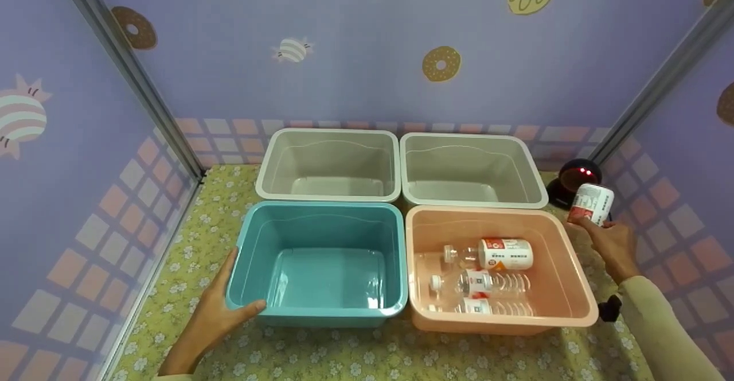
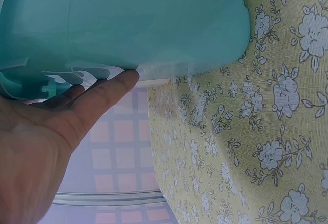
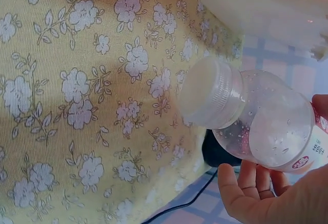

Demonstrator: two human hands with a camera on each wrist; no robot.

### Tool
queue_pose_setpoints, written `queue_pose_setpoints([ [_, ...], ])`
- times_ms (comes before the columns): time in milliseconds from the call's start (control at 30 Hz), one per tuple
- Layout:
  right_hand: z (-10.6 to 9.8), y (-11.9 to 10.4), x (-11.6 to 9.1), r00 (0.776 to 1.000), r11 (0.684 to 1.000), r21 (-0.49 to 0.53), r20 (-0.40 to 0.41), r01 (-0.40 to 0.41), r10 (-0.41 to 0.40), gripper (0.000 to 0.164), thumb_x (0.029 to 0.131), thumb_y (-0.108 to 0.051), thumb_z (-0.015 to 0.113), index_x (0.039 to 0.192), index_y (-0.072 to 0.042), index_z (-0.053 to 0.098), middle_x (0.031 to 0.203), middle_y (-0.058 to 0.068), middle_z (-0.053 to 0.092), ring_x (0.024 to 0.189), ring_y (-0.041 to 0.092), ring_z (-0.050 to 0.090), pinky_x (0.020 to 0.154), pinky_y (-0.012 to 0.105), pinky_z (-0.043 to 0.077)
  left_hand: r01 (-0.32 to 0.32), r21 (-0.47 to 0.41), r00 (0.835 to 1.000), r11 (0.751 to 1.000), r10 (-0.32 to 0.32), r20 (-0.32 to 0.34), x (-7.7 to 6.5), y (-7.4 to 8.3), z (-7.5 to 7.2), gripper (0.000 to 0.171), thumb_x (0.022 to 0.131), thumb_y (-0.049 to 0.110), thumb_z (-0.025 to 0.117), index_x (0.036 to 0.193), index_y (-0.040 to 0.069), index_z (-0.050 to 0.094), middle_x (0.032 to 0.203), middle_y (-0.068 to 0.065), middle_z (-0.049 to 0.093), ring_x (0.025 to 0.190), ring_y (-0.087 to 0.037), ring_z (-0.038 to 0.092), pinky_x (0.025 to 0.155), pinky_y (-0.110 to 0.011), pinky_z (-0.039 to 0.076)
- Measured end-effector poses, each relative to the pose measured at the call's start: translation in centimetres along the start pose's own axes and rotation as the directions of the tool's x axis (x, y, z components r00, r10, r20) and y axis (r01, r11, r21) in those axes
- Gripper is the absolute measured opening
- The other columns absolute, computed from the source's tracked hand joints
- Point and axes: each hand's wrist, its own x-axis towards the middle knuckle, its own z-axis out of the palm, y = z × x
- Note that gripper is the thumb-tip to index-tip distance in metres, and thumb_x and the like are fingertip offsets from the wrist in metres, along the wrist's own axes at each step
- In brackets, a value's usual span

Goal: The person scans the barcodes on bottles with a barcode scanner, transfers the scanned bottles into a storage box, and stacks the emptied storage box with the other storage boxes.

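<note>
My right hand (image 1: 618, 246) holds a clear plastic bottle (image 1: 593, 203) with a white and red label at the right side. In the right wrist view, its translucent cap (image 3: 207, 93) and droplet-covered shoulder show, with fingers curled around the body. At the left, my left hand (image 1: 221, 306) rests against the near-left corner of a teal bin (image 1: 321, 312), thumb at the front rim. The left wrist view has its fingers (image 2: 110, 90) extended against the bin's outer wall. A peach bin (image 1: 504, 325) contains a similar labelled bottle (image 1: 504, 253) and two slimmer clear bottles (image 1: 479, 282).
Behind the bins stand two grey-beige bins (image 1: 330, 197) (image 1: 476, 202). A black scanner (image 1: 567, 183) with red lights sits beyond the held bottle, its cable (image 3: 187, 203) trailing. A floral cloth (image 1: 373, 358) covers the table; purple walls (image 1: 355, 82) enclose three sides.
</note>
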Motion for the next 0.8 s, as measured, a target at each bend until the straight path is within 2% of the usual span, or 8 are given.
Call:
queue_pose_setpoints([
  [200, -0.14, 0.21, 0.39, 0.992, 0.985, 0.126, 0.052, -0.117, 0.111, 0.055, 0.1, -0.05, 0.077, 0.123, -0.002, 0.062, 0.11, 0.004, 0.063, 0.086, 0.008, 0.066, 0.076, 0.023, 0.064, 0.002, -0.004, 1.0, 1.0, -0.002, -0.005, -0.01, 0.04, -0.03, 0.12, 0.097, 0.038, 0.084, 0.18, 0.028, -0.002, 0.181, -0.029, 0.008, 0.156, -0.066, 0.026, 0.112, -0.087, 0.035],
  [300, -0.18, 0.29, 0.44, 0.985, 0.968, 0.191, 0.087, -0.162, 0.148, 0.051, 0.1, -0.05, 0.078, 0.123, -0.007, 0.064, 0.111, -0.004, 0.063, 0.101, 0.016, 0.071, 0.082, 0.023, 0.063, -0.009, -0.012, 1.0, 1.0, 0.009, -0.007, 0.02, -0.07, -0.03, 0.12, 0.097, 0.036, 0.085, 0.18, 0.025, -0.001, 0.181, -0.03, 0.009, 0.155, -0.065, 0.028, 0.112, -0.086, 0.038],
  [367, -0.21, 0.38, 0.42, 0.979, 0.953, 0.241, 0.132, -0.183, 0.155, 0.042, 0.102, -0.05, 0.076, 0.12, -0.013, 0.068, 0.114, -0.011, 0.062, 0.123, 0.029, 0.069, 0.088, 0.023, 0.061, -0.01, -0.019, 1.0, 1.0, 0.009, -0.006, 0.02, -0.12, -0.05, 0.12, 0.096, 0.034, 0.085, 0.18, 0.024, -0.001, 0.181, -0.03, 0.01, 0.155, -0.065, 0.03, 0.111, -0.084, 0.04],
  [433, -0.2, 0.49, 0.43, 0.972, 0.934, 0.294, 0.171, -0.205, 0.16, 0.028, 0.104, -0.048, 0.075, 0.111, -0.021, 0.073, 0.108, -0.019, 0.061, 0.13, 0.03, 0.066, 0.09, 0.023, 0.06, -0.01, -0.023, 1.0, 1.0, 0.01, -0.005, 0.02, -0.14, -0.06, 0.121, 0.096, 0.032, 0.086, 0.18, 0.022, -0.001, 0.181, -0.03, 0.011, 0.155, -0.064, 0.031, 0.111, -0.084, 0.04],
  [500, -0.2, 0.56, 0.45, 0.965, 0.91, 0.348, 0.205, -0.226, 0.161, 0.017, 0.105, -0.044, 0.073, 0.1, -0.028, 0.075, 0.104, -0.02, 0.064, 0.121, 0.026, 0.071, 0.088, 0.023, 0.06, -0.003, -0.027, 1.0, 1.0, 0.003, -0.004, 0.03, -0.14, -0.07, 0.121, 0.096, 0.032, 0.086, 0.18, 0.022, -0.001, 0.18, -0.03, 0.012, 0.154, -0.064, 0.034, 0.111, -0.082, 0.042],
  [633, -0.2, 0.43, 0.47, 0.948, 0.833, 0.468, 0.256, -0.294, 0.191, 0.024, 0.108, -0.033, 0.069, 0.084, -0.027, 0.072, 0.083, -0.014, 0.069, 0.071, 0.005, 0.067, 0.072, 0.021, 0.059, -0.003, -0.032, 1.0, 0.999, 0.003, -0.003, 0.04, -0.19, -0.05, 0.121, 0.096, 0.032, 0.086, 0.18, 0.022, -0.001, 0.18, -0.031, 0.013, 0.152, -0.064, 0.037, 0.111, -0.08, 0.044],
  [733, -0.33, 0.16, 0.45, 0.918, 0.758, 0.532, 0.322, -0.378, 0.232, 0.028, 0.11, -0.03, 0.063, 0.084, -0.022, 0.07, 0.077, -0.008, 0.071, 0.065, 0.006, 0.066, 0.067, 0.021, 0.059, -0.004, -0.03, 1.0, 1.0, 0.004, -0.004, 0.04, -0.19, -0.05, 0.12, 0.096, 0.032, 0.086, 0.18, 0.022, 0.0, 0.18, -0.031, 0.013, 0.152, -0.064, 0.037, 0.11, -0.081, 0.044],
  [800, -0.4, -0.04, 0.46, 0.899, 0.701, 0.568, 0.335, -0.432, 0.283, 0.027, 0.109, -0.028, 0.066, 0.085, -0.018, 0.067, 0.075, -0.004, 0.072, 0.065, 0.008, 0.069, 0.066, 0.023, 0.06, 0.0, -0.03, 1.0, 1.0, 0.0, -0.003, 0.0, -0.14, -0.04, 0.12, 0.096, 0.032, 0.086, 0.18, 0.022, 0.0, 0.18, -0.03, 0.013, 0.152, -0.064, 0.036, 0.11, -0.081, 0.044],
])
